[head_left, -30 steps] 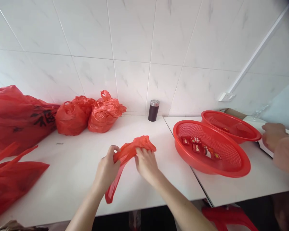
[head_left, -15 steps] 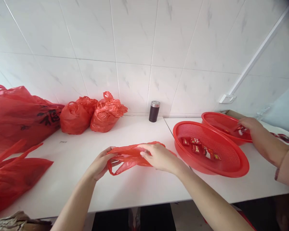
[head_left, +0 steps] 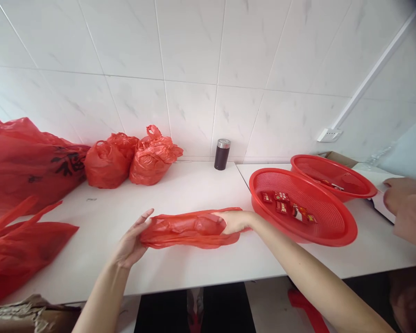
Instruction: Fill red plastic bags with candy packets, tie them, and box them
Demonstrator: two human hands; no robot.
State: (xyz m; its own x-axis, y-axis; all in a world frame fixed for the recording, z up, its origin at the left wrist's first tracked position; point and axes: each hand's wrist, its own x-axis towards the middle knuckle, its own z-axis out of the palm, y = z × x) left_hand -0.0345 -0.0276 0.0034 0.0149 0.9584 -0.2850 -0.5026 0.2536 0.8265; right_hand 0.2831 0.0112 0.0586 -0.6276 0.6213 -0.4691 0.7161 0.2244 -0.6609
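A thin red plastic bag (head_left: 190,240) lies sideways over the white table, its mouth spread toward me. My left hand (head_left: 133,243) is against the bag's left end, thumb and fingers apart and stretched out. My right hand (head_left: 234,222) reaches into the bag's right end, with red film around it near the wrist; its fingertips are hidden by the film. Just right of the bag stands a red plastic basket (head_left: 336,233) with several small red packets (head_left: 282,207) inside.
A second red basket (head_left: 365,187) stands behind, beside a co-worker's arm (head_left: 411,208). Filled red bags (head_left: 107,164) line the left and back. A dark tumbler (head_left: 222,155) stands near the wall. A torn cardboard box (head_left: 31,317) is at lower left; the table (head_left: 173,277) ends in front.
The bag's mouth has spread wider. My right hand has moved right and into the bag; my left hand has shifted left, its fingers opening. The co-worker's hand has left the far basket.
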